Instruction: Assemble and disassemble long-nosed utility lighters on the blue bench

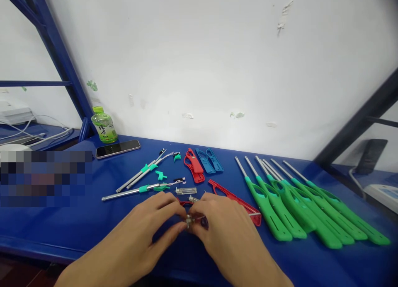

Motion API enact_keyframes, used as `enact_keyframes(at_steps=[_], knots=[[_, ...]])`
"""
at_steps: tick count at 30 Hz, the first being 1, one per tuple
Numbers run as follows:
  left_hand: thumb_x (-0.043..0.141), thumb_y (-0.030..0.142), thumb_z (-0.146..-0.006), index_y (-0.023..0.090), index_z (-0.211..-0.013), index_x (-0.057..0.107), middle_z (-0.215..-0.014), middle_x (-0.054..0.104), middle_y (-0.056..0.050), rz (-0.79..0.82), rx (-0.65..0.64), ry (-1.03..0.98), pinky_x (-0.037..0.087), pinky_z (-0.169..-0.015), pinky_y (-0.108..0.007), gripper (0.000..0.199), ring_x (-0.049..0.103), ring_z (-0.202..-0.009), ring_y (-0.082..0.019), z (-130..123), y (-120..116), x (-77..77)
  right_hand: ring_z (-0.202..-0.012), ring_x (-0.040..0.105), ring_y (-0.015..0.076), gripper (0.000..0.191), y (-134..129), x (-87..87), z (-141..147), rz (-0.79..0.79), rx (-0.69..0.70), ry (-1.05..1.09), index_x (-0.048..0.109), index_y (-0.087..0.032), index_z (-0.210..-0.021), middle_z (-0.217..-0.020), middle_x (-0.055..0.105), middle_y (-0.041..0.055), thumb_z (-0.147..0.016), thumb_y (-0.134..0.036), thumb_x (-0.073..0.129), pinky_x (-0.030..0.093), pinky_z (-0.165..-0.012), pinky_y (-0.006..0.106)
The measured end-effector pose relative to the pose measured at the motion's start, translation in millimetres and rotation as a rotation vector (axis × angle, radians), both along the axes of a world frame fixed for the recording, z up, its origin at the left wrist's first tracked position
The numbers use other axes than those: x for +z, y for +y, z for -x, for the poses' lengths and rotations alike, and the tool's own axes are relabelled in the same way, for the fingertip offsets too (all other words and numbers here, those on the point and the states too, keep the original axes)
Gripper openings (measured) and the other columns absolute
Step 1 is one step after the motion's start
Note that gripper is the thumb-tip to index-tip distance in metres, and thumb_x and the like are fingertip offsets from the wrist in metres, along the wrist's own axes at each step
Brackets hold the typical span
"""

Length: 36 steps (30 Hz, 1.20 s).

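My left hand and my right hand meet low in the middle of the head view. Their fingertips pinch a small clear lighter part, mostly covered by the right fingers. Behind them lie a clear fuel tank and another small clear piece. A red lighter handle half rests beyond my right hand. Metal lighter tubes with teal collars and wires lie to the left, near loose teal triggers.
Several green lighters lie in a row on the right of the blue table. Red handle shells and blue handle shells sit at the back. A phone and a green bottle are at back left, by the white wall.
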<state>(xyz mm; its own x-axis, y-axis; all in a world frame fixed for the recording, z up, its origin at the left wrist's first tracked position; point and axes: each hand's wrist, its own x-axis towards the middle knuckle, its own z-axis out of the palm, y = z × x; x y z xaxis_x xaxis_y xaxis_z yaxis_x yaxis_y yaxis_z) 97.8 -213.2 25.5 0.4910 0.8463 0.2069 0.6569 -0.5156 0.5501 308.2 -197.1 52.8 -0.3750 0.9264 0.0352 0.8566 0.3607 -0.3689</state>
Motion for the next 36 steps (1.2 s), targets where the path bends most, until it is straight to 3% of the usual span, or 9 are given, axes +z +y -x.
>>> enact_keyframes(at_steps=[9, 15, 25, 30, 36], knots=[[0.051, 0.034, -0.114, 0.032, -0.106, 0.068, -0.107, 0.072, 0.006, 0.085, 0.016, -0.125, 0.051, -0.090, -0.024, 0.019, 0.068, -0.098, -0.014, -0.2, 6.5, -3.0, -0.090, 0.077, 0.0202, 0.013, -0.2, 3.4, 1.3, 0.010, -0.029, 0.126, 0.083, -0.028, -0.091, -0.097, 0.081, -0.0018, -0.092, -0.015, 0.081, 0.041, -0.072, 0.030], [0.053, 0.034, -0.113, 0.029, -0.099, 0.068, -0.100, 0.075, 0.005, 0.114, 0.017, -0.161, 0.050, -0.082, -0.025, 0.021, 0.067, -0.089, -0.015, -1.0, 6.2, -1.5, -0.087, 0.076, 0.0198, 0.016, 0.9, 1.8, 3.6, 0.013, -0.031, 0.114, 0.083, -0.029, -0.091, -0.098, 0.081, -0.0024, -0.089, -0.013, 0.081, 0.039, -0.070, 0.030], [0.047, 0.032, -0.113, 0.025, -0.089, 0.063, -0.090, 0.068, 0.001, -0.084, 0.100, -0.131, 0.047, -0.069, -0.028, 0.030, 0.063, -0.076, -0.015, -3.8, 4.2, -6.4, -0.083, 0.075, 0.0206, 0.010, -1.6, 1.4, 8.1, -0.040, -0.030, 0.130, 0.082, -0.028, -0.085, -0.091, 0.080, -0.0013, -0.094, -0.024, 0.080, 0.035, -0.065, 0.032], [0.051, 0.030, -0.111, 0.026, -0.091, 0.067, -0.088, 0.069, 0.002, -0.191, 0.156, -0.134, 0.047, -0.069, -0.027, 0.025, 0.065, -0.075, -0.015, -1.4, 10.4, -9.3, -0.083, 0.074, 0.0220, 0.010, 1.7, 2.4, 3.5, -0.074, -0.111, 0.110, 0.083, -0.030, -0.088, -0.094, 0.079, -0.0011, -0.096, -0.027, 0.079, 0.033, -0.063, 0.032], [0.055, 0.034, -0.107, 0.025, -0.086, 0.071, -0.081, 0.072, 0.001, -0.239, 0.292, 0.043, 0.043, -0.063, -0.029, 0.028, 0.065, -0.069, -0.017, 9.7, 23.4, -14.6, -0.077, 0.070, 0.0222, 0.014, 16.2, 0.3, -10.9, -0.158, -0.212, 0.059, 0.083, -0.030, -0.100, -0.099, 0.074, 0.0034, -0.103, -0.035, 0.070, 0.034, -0.063, 0.033]])
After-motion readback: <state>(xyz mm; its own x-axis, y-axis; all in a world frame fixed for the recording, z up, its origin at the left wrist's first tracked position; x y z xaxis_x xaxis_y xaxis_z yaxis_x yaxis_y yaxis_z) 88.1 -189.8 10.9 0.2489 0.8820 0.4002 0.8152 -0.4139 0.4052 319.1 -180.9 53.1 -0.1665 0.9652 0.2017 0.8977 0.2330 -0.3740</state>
